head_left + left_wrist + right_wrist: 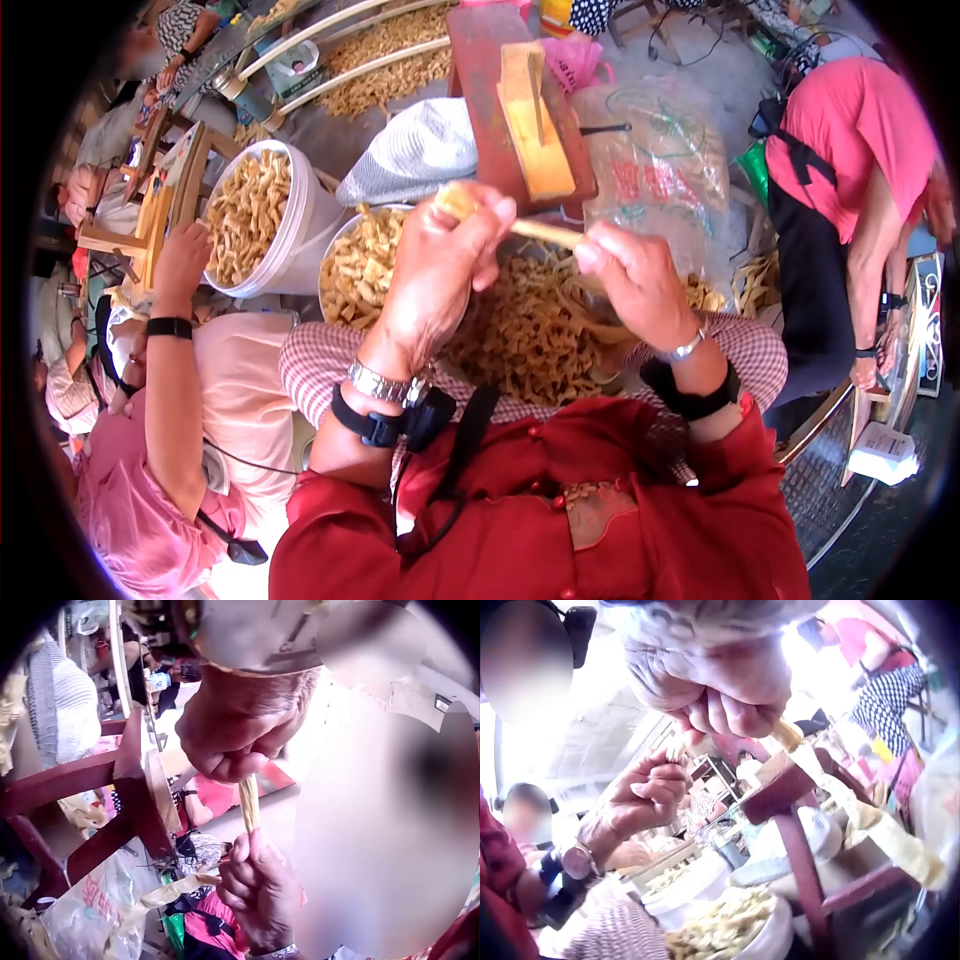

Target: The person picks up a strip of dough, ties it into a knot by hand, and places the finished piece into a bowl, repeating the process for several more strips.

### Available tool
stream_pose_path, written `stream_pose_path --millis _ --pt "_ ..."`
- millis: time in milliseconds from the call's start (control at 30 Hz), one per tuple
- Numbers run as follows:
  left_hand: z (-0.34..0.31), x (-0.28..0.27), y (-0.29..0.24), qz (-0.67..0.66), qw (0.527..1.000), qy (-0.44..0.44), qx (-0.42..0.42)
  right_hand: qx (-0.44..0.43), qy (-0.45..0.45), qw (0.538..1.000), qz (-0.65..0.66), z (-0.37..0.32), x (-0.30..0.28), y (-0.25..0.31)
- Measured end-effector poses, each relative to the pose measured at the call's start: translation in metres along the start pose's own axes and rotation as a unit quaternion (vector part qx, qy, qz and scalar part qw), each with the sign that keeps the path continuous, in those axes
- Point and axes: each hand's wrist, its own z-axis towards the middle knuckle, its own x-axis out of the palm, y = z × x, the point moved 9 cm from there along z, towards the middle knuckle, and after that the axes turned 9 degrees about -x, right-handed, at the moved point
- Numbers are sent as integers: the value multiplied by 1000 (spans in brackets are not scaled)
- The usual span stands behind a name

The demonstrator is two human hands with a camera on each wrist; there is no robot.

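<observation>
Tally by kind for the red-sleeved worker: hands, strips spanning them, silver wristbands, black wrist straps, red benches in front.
Left hand and right hand: 2
Strip spanning them: 1
Silver wristbands: 2
Black wrist straps: 2
Red bench: 1
Total: 8

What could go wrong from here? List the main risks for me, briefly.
1. The narrow strip stretched between the left hand and right hand might tear or slip if pulled hard.
2. Its loose tail, trailing from the right hand, could snag on the red bench.
3. The white bucket, well filled with pieces, could get bumped; another person's hand is close beside it.
</observation>
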Motion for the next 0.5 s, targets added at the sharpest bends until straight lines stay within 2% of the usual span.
stream_pose_path --millis 33,133,367,467,500 --pt "13 3 -9 15 1000 1 13 -8 -22 1000 -20 13 -9 -5" --pt "47 11 -34 37 997 -1 61 -70 -22 980 -187 51 -32 -7" --pt "86 15 -66 83 984 -51 151 -129 -73 952 -267 91 -52 -20" --pt "110 4 -53 89 983 -58 148 -107 -43 939 -323 96 -36 -52" --pt "122 -5 -41 121 974 -106 161 -89 -19 939 -331 90 -25 -65"
